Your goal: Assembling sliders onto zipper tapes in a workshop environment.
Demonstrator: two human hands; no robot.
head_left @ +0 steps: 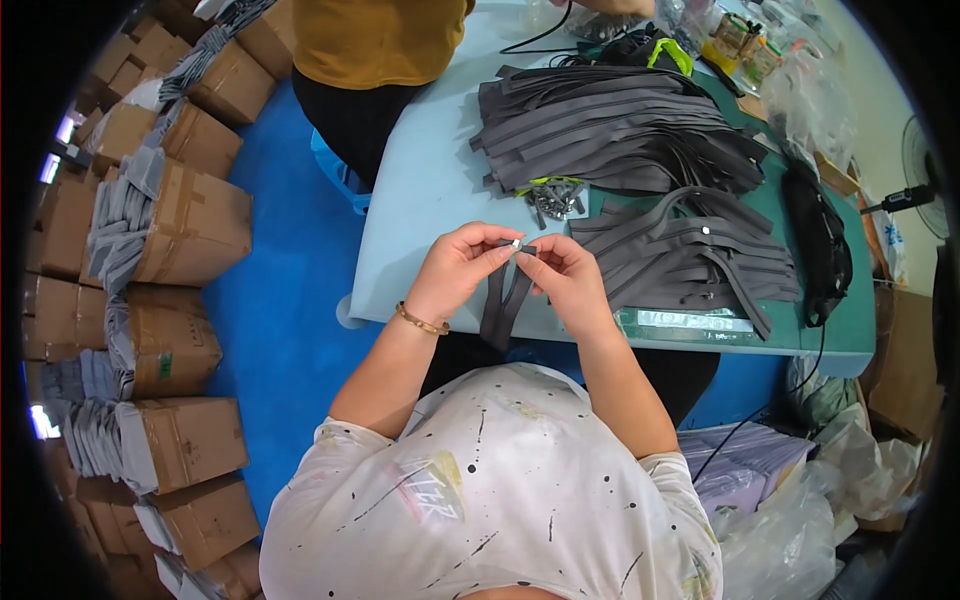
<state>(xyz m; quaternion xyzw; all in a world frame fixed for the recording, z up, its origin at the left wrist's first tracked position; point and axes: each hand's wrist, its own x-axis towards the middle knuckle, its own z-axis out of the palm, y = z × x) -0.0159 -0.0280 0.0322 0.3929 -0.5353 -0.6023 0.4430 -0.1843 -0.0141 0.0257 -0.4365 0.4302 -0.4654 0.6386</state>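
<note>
Over the table's front edge I hold a dark grey zipper [503, 312] with both hands. My left hand [458, 268] pinches one side of its top end, thumb against fingers. On the other side, my right hand [568, 277] is closed on the same end. A small silvery piece [516, 245], which looks like a zipper slider, shows between the fingertips. Below my hands, the two tapes hang down in a loop. Just beyond lies a small heap of metal sliders with grey pulls [557, 200]. Beside my right hand are several loose grey zippers [665, 255].
A large bundle of grey zippers [610, 125] covers the table's [425, 190] far part. A black pouch [815, 240] lies at the right edge. Another person in a brown top [375, 40] is across on the left. Cardboard boxes [195, 225] line the left side; plastic bags [780, 520] lie lower right.
</note>
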